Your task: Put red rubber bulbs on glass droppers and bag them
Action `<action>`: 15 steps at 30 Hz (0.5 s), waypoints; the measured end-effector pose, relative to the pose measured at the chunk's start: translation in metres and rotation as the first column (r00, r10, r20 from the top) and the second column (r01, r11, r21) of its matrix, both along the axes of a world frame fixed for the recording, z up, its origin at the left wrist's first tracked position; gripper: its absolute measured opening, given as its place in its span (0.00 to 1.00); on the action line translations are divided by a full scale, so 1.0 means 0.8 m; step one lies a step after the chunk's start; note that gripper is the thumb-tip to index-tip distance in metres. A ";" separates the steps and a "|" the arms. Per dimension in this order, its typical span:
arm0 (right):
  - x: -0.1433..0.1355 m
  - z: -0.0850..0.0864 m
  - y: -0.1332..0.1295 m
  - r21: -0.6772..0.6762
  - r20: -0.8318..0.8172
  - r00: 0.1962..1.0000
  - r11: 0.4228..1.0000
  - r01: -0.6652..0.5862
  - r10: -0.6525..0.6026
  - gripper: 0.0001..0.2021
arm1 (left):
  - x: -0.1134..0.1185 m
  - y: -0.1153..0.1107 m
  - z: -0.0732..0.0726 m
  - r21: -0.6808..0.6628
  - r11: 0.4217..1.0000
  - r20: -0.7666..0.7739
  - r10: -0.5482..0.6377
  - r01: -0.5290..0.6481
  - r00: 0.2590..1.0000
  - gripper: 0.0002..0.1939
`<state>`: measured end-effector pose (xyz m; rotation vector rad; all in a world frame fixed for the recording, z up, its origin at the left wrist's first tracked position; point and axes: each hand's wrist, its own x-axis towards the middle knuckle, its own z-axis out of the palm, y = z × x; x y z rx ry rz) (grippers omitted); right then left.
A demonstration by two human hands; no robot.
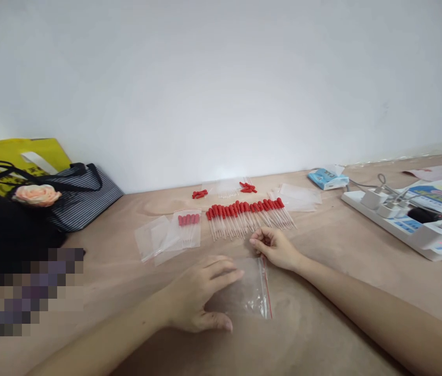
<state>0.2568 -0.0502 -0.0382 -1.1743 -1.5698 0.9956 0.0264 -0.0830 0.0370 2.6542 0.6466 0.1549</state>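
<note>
A clear zip bag [250, 292] with a red line along its edge lies flat on the table. My left hand [205, 292] is open over its left part, thumb and fingers apart. Just beyond the bag's upper right corner, my right hand [275, 246] is closed, fingertips curled towards the thumb; what they hold, if anything, is hidden. Close to those fingertips is a row of droppers [240, 219] with red bulbs and thin clear tubes pointing towards me. Left of the row, a zip bag [189, 230] contains several droppers.
Bags [158, 243] lie at left, more bags [297, 197] behind at right. Loose red bulbs [248, 187] lie near the wall. A blue-white box [328, 178] and a power strip [404, 227] with chargers stand right. A striped bag [78, 196] and yellow bag [44, 149] stand left.
</note>
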 end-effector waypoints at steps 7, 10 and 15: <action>0.015 0.010 -0.004 0.076 0.247 0.963 0.993 0.086 -0.103 0.17 | 0.002 0.015 -0.033 -0.005 0.998 -0.091 0.060 -0.061 0.994 0.35; 0.018 0.014 -0.009 0.054 0.355 0.935 0.999 -0.003 -0.016 0.24 | -0.003 0.016 -0.042 -0.001 0.986 -0.070 0.168 -0.168 0.983 0.38; 0.014 0.019 -0.016 0.008 0.328 0.936 0.991 -0.135 0.125 0.24 | -0.004 0.017 -0.051 0.015 0.975 -0.055 0.223 -0.223 0.973 0.39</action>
